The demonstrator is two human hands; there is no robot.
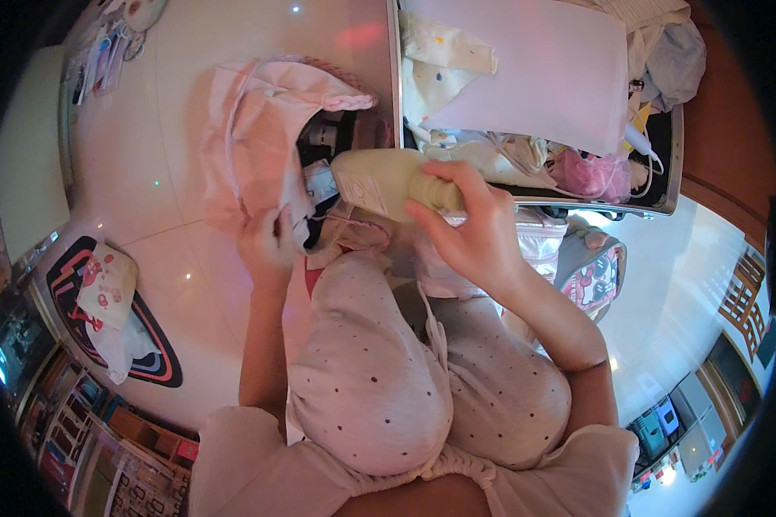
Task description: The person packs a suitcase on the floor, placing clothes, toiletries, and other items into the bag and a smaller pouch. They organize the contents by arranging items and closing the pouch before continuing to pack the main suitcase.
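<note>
My right hand (475,226) grips a pale yellow-green bottle (378,181) by its cap end. The bottle lies tilted sideways, its labelled base end at the mouth of a pink fabric bag (265,116) with a braided rope handle. My left hand (271,242) pinches the near rim of that bag. Inside the dark opening a small packet (320,181) and other items partly show. Beyond my right hand stands an open suitcase (543,201) holding patterned clothes, a pink mesh bath puff (592,174), a white cable and a large pale sheet (530,64).
A silvery pink case (543,249) and a small grey backpack (582,278) stand below the suitcase. On the left, a pouch (108,281) and a white plastic bag (119,346) lie on a dark mat (168,368). Pens and small things (107,61) lie at the upper left.
</note>
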